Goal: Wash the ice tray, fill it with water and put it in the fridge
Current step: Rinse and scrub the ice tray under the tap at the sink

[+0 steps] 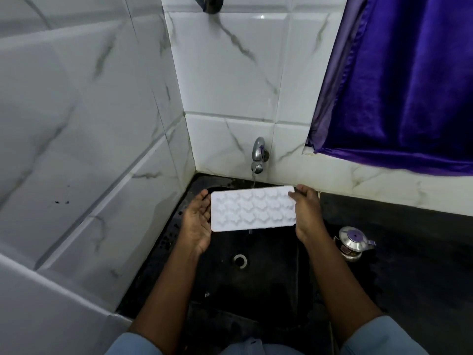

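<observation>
Over the black stone sink (pixel 258 283), I hold a white plastic ice tray with rows of flower-shaped hollows (pixel 253 209) level between both hands, hollows facing up, its long sides running left to right. My left hand (pixel 195 222) lies palm-up against the tray's left end, thumb raised by the far corner. Its fingers run under the tray and out of sight, so I cannot tell how they lie. My right hand (pixel 307 213) pinches the right end, thumb on top near the far corner and fingers beneath.

A chrome wall tap (pixel 259 153) on the far wall is running, and its thin stream of water (pixel 254 181) drops to the tray's far long edge. Whether it lands in the hollows or slips behind cannot be told.

The sink's round metal drain (pixel 240 260) shows below the tray on the near side. To the right, on the black counter (pixel 414 265), stands a small steel kettle with a purple knob (pixel 354 242). White marble-veined tiles (pixel 230 73) cover the walls, and a purple satin curtain (pixel 399 85) hangs at far right.
</observation>
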{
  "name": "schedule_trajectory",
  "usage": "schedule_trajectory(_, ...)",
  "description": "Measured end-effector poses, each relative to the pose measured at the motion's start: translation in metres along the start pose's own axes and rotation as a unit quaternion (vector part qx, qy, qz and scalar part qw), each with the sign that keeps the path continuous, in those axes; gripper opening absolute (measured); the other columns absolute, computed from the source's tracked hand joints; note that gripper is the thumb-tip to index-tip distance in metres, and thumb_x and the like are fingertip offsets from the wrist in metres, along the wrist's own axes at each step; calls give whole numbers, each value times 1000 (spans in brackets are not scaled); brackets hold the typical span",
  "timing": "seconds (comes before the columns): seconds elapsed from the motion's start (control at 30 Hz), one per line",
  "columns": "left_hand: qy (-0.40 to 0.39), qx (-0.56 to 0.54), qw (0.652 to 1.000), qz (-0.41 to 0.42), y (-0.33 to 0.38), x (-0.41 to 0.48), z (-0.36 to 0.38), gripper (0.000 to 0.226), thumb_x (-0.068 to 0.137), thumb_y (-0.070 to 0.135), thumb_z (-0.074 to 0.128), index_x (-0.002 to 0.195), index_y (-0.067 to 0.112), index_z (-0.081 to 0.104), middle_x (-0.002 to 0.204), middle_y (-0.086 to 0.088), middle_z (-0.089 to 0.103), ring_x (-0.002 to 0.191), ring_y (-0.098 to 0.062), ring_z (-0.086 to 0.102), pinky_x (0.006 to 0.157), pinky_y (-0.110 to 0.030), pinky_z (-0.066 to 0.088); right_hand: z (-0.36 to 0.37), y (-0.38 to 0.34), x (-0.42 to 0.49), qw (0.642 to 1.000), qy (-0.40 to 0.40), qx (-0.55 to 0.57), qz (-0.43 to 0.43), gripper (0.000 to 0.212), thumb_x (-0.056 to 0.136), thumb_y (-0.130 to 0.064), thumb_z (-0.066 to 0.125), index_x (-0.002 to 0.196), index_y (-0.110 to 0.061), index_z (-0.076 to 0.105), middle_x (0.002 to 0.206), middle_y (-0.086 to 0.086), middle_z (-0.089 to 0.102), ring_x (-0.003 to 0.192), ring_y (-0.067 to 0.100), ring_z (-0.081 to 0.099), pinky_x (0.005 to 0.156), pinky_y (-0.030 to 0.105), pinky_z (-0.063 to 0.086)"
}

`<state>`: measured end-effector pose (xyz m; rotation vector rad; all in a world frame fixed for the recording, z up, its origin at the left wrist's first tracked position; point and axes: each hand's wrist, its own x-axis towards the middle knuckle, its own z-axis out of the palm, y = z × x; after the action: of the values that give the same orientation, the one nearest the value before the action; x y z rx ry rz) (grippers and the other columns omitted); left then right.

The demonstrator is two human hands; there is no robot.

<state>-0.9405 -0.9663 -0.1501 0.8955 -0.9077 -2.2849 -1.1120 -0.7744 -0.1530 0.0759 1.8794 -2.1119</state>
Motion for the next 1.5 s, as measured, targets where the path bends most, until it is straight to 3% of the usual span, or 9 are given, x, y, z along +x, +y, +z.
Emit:
schedule_trajectory(0.2, 19, 35, 999, -32, -27, 12, 3, 33, 107, 17, 53, 139, 14, 58, 121, -9, 73, 105, -23, 69, 81, -39, 56, -5, 34, 12, 993, -1, -114, 19, 50, 99, -15, 64, 145, -27, 50, 146, 4, 51, 123, 24, 55, 98, 39, 51)
schedule_trajectory(0.33, -44, 86, 994, -50, -19, 28, 25, 35, 100, 1, 48, 122, 23, 63, 112, 1, 75, 101, -22, 68, 69, -32, 60, -2, 27, 31, 990, 12, -140, 18, 63, 98, -9, 63, 157, -23, 45, 155, 9, 46, 135, 29, 52, 112, 46, 49)
schedule_trajectory(0.53, -131, 172, 975, -54, -16, 53, 64, 45, 79, 4, 49, 115, 29, 60, 98, 12, 78, 88, -15, 71, 57, -22, 56, -20, 10, 58, 989, 37, -139, -21, 67, 97, 1, 60, 157, -20, 41, 155, 6, 47, 127, 22, 55, 94, 34, 55)
schedule_trajectory(0.67, -139, 184, 971, -65, -28, 70, 75, 81, 94, -5, 41, 164, 33, 29, 143, 3, 66, 112, -15, 70, 76, -32, 62, -40, 9, 71, 988, 45, -147, -30, 63, 95, 2, 61, 152, -22, 45, 152, 6, 50, 128, 24, 56, 105, 40, 52)
schedule_trajectory(0.8, -155, 154, 972, -81, -33, 76, 79, 88, 95, -7, 38, 170, 34, 13, 164, 0, 48, 123, -15, 65, 72, -29, 64, -48, 16, 78, 986, 59, -153, -33, 61, 95, 1, 62, 150, -21, 47, 151, 6, 51, 122, 19, 55, 93, 31, 48)
schedule_trajectory(0.97, -119, 133, 982, -57, -28, 88, 69, 77, 87, -6, 41, 160, 15, 38, 147, -7, 64, 108, -19, 70, 77, -32, 61, -28, 27, 78, 985, 38, -166, -42, 60, 95, 1, 62, 150, -18, 49, 152, 8, 50, 132, 24, 54, 104, 34, 48)
schedule_trajectory(1.13, -90, 139, 986, 4, -4, 95, 39, 47, 61, 3, 52, 105, 12, 66, 102, 3, 78, 89, -11, 75, 67, -21, 59, 12, 38, 71, 986, -11, -160, -40, 55, 95, 2, 61, 147, -14, 53, 149, 11, 55, 131, 28, 58, 111, 46, 50)
schedule_trajectory(1.27, -19, 129, 991, 19, 10, 101, 12, 56, 78, -6, 48, 127, 15, 65, 103, 6, 79, 84, -5, 77, 61, -15, 56, 43, 47, 62, 985, -48, -157, -50, 51, 95, 3, 60, 143, -13, 57, 142, 10, 62, 122, 24, 63, 103, 36, 53)
schedule_trajectory(1.5, 56, 120, 990, 53, 28, 103, -34, 42, 90, -8, 50, 128, 2, 68, 116, -17, 75, 90, -30, 72, 67, -31, 62, 84, 58, 52, 976, -118, -174, -61, 55, 93, 8, 59, 145, -12, 56, 143, 9, 62, 130, 25, 60, 111, 43, 50)
